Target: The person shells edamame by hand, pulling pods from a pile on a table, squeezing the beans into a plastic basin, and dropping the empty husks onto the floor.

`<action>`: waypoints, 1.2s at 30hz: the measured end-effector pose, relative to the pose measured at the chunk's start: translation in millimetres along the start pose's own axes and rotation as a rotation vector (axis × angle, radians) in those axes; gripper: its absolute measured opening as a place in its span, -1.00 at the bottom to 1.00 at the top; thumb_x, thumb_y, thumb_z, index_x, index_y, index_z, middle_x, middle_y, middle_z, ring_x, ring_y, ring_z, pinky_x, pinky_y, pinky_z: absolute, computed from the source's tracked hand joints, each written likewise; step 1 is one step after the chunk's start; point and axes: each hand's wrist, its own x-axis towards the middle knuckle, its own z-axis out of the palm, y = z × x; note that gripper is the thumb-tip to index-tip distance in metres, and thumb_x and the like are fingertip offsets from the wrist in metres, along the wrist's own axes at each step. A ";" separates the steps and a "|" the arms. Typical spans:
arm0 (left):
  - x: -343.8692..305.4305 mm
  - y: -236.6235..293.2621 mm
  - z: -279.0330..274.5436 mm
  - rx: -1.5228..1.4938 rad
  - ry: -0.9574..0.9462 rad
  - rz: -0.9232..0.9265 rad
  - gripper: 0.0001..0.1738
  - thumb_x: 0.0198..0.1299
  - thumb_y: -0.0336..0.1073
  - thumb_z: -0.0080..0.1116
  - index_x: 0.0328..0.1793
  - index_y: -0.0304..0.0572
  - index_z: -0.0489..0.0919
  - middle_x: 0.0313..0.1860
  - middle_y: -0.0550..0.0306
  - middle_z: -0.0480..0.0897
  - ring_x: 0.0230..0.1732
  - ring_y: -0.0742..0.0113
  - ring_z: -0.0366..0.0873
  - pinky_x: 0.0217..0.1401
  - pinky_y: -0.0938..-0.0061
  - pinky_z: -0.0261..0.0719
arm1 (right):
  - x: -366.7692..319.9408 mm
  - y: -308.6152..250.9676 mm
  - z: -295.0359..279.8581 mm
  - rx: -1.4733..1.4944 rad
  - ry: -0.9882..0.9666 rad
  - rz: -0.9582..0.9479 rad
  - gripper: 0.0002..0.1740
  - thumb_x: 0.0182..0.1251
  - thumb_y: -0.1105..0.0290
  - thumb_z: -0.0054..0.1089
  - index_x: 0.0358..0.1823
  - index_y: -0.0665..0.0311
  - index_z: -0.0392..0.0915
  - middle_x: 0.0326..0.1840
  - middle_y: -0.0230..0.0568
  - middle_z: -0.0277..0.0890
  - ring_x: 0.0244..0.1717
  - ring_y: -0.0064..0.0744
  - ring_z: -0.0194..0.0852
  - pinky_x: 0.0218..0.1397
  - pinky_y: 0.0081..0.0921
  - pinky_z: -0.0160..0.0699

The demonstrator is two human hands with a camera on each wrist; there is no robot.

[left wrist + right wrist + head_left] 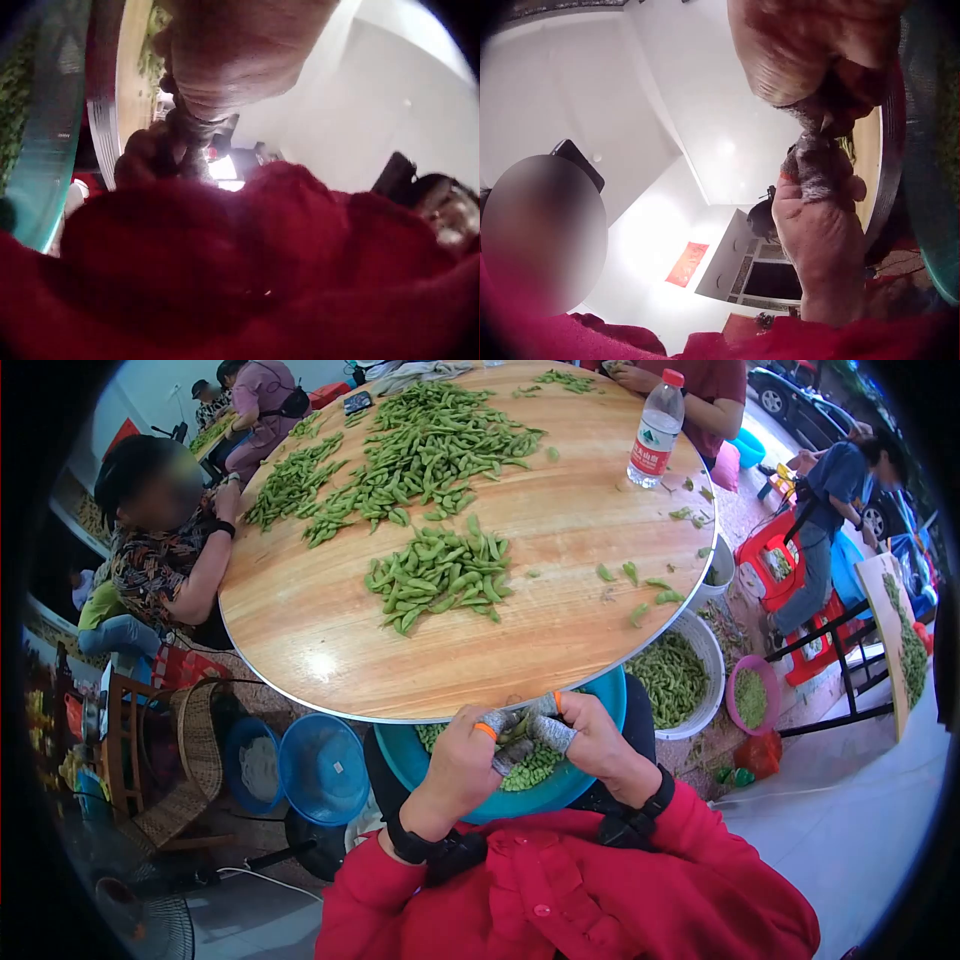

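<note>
My left hand and right hand meet at the table's near edge, above a teal basin holding shelled green beans. Grey wraps cover several fingertips, and an orange band shows on each hand. The fingers of both hands curl inward and pinch a small bean pod, mostly hidden between them. In the right wrist view the right hand is above and the left hand below, their wrapped fingertips touching. The left wrist view is dark, with a red sleeve over much of it.
A small pile of pods lies on the round wooden table, with a larger heap behind. A water bottle stands at the right. Pods fill a white basket beside the basin; blue tubs stand left. Other people sit around.
</note>
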 end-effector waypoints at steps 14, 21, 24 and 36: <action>1.1 -12.5 -10.2 -0.203 -0.137 -0.186 -0.73 -0.05 -0.42 0.15 -0.17 -0.34 0.50 -0.45 -0.04 0.55 -0.46 0.10 0.51 -0.39 0.45 0.43 | 2.2 5.0 -0.3 -0.068 -0.018 -0.089 -0.89 0.15 0.51 0.04 -0.28 0.35 0.47 -0.45 -0.42 0.43 -0.40 -0.71 0.26 -0.34 -0.67 0.31; 0.2 -5.9 -5.3 -0.463 -0.165 -0.523 -0.85 0.04 -0.55 0.05 -0.21 -0.37 0.49 -0.39 0.20 0.57 -0.37 0.56 0.47 -0.32 0.67 0.44 | -0.3 -23.8 10.4 -0.487 0.043 -0.244 -0.81 -0.01 0.61 0.05 -0.29 0.35 0.46 -0.51 -0.12 0.39 -0.48 -0.33 0.34 -0.37 -0.51 0.33; -0.3 -2.5 -0.3 -0.523 -0.116 -0.535 -0.84 0.04 -0.59 0.00 -0.21 -0.36 0.48 -0.40 0.23 0.55 -0.38 0.57 0.46 -0.32 0.68 0.43 | -0.2 -26.3 13.4 -0.498 0.050 -0.241 -0.80 -0.05 0.62 0.04 -0.31 0.34 0.46 -0.49 -0.05 0.38 -0.45 -0.14 0.36 -0.36 -0.44 0.34; 2.0 -8.3 14.5 -0.882 0.015 -0.654 -0.78 0.00 -0.62 -0.11 -0.25 -0.22 0.48 -0.46 0.31 0.47 -0.52 0.61 0.34 -0.50 0.73 0.30 | 0.7 -19.6 14.8 -0.715 0.100 -0.449 -0.83 -0.17 0.62 0.03 -0.44 0.34 0.41 -0.50 -0.03 0.34 -0.41 0.03 0.32 -0.38 -0.26 0.32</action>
